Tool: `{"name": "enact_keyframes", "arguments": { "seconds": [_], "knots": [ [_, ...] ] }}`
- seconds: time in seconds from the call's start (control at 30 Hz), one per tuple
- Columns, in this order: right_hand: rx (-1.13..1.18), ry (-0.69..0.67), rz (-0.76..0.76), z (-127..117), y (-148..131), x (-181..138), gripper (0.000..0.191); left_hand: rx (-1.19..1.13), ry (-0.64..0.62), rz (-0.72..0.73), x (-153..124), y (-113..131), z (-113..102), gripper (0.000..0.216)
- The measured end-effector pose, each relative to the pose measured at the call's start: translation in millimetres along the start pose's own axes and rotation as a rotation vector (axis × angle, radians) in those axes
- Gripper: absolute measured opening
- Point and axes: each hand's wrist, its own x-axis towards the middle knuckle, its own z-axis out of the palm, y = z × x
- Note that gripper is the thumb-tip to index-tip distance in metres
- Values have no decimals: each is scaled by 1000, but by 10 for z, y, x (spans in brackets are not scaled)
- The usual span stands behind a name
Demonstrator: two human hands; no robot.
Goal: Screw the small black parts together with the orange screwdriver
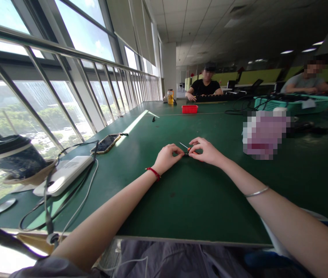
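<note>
Both of my hands meet over the middle of the green table. My left hand, with a red cord at the wrist, is curled and pinches a small dark part. My right hand, with a thin bangle on the forearm, pinches the same part from the other side. A thin light wire or pin sticks up and to the left from between the fingers. An orange bit shows at the fingertips. The part is too small to name.
A phone, a white power bank with cables, a spoon and a tilted cup lie at the left by the window railing. A red tray and a jar stand farther back. Two people sit at the far end.
</note>
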Motion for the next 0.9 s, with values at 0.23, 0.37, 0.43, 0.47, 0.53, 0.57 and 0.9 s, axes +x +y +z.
{"name": "enact_keyframes", "arguments": {
  "seconds": [0.23,0.37,0.43,0.47,0.53,0.57,0.9],
  "knots": [
    [8,14,6,3,19,3,5,24,0,11,-7,48,-28,16],
    [5,21,12,-5,17,6,6,45,4,39,-19,63,-35,14],
    [5,32,9,-5,20,8,5,61,20,51,-25,70,-38,15],
    [4,39,7,-4,22,9,5,67,37,54,-27,74,-40,15],
    [2,53,0,-2,22,10,4,73,79,54,-28,78,-42,16],
    [3,57,-5,-2,20,10,4,70,95,56,-28,77,-42,16],
    [6,34,-44,-26,-65,5,6,69,59,114,-17,40,-11,10]
  ]
}}
